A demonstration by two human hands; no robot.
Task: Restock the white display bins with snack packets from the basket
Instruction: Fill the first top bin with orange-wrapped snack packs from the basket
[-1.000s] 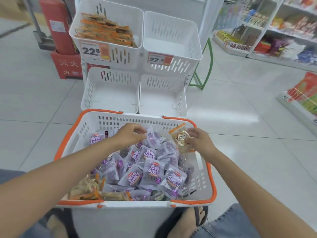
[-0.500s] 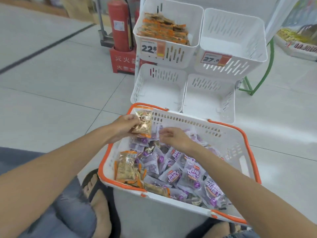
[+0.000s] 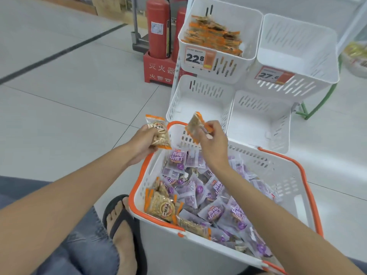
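You sit on the floor facing the white display bins. The upper left bin (image 3: 224, 66) holds a heap of orange-edged packets. The upper right bin (image 3: 309, 84), lower left bin (image 3: 198, 104) and lower right bin (image 3: 258, 124) show bare bottoms. Just in front of the lower tier stands the basket (image 3: 198, 253), heaped mostly with purple packets (image 3: 214, 212).

Your left hand (image 3: 143, 143) is curled round one orange packet (image 3: 158, 133) at the basket's far left corner. Your right hand (image 3: 212, 143) pinches a second orange packet (image 3: 196, 126) between thumb and fingertips, up above the basket's far rim and in front of the lower left bin.

That right pinch looks light and sits on one edge of a slick wrapper. If it slips, the packet probably falls into the lower left bin or back into the basket. The matching stock is in the upper left bin, so a loose toss from where you sit could land next door. Mixed sorts in the basket also make it easy to grab a purple one by mistake.

Counted:
- Bins: four, one stocked and three bare.
- Basket: one.
- Red fire extinguishers (image 3: 157, 26): two.
- Price tags (image 3: 195, 57): two.
- Orange packets in hand: two, one each.
- Orange packets in the basket's near left corner: at least three.
- Purple packets: too many to count.
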